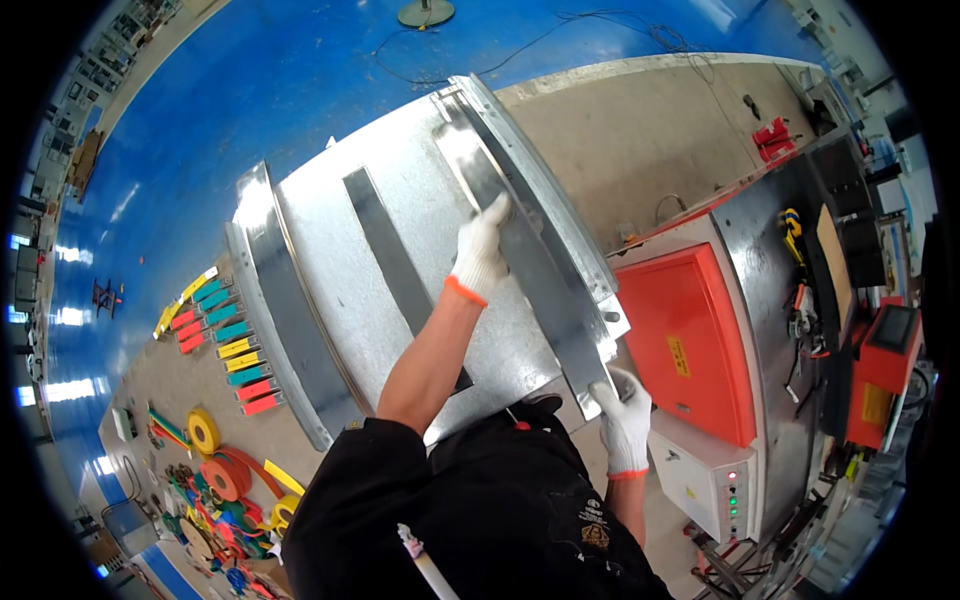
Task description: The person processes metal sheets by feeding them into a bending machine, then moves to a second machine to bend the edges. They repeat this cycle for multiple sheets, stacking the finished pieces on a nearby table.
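Note:
A large silvery sheet-metal panel (315, 230) with raised side rails lies in front of me. Along its right side runs a long grey metal strip (545, 270), shiny at its far end. My left hand (482, 248), in a white knit glove with an orange cuff, is closed on the strip's left edge partway along. At the near end of the strip, my right hand (625, 420), gloved alike, grips the corner with the thumb and fingers. A narrower dark strip (385, 240) lies along the panel's middle, partly behind my left forearm.
To the right stand an orange-red cabinet door (680, 345), a white control box (700, 480) with lit lamps, and a dark bench top with tools. On the floor at left are coloured bars (235, 330), tape rolls (203, 432) and heaped coloured pieces. A cable (560, 20) crosses the blue floor.

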The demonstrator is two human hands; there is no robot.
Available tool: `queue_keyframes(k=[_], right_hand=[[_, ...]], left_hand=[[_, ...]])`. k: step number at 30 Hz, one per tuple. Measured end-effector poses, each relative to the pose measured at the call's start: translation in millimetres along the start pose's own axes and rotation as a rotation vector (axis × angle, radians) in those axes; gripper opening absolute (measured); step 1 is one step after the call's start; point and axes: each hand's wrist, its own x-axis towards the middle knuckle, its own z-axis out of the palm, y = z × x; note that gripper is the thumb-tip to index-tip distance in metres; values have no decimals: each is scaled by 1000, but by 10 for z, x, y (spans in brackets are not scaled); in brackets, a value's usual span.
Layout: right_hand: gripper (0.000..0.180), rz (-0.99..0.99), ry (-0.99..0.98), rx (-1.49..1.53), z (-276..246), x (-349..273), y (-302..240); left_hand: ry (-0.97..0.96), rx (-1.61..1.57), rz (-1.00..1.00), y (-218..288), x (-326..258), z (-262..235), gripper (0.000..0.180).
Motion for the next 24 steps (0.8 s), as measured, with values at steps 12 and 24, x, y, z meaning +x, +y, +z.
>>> queue_keyframes(k=[12, 24], right_hand=[[48, -103, 23, -56, 428, 867, -314], [54, -205, 182, -851, 200, 557, -697]], left_hand=[[330, 737, 199, 283, 1360, -216, 52], [274, 1801, 312, 588, 174, -8, 65]])
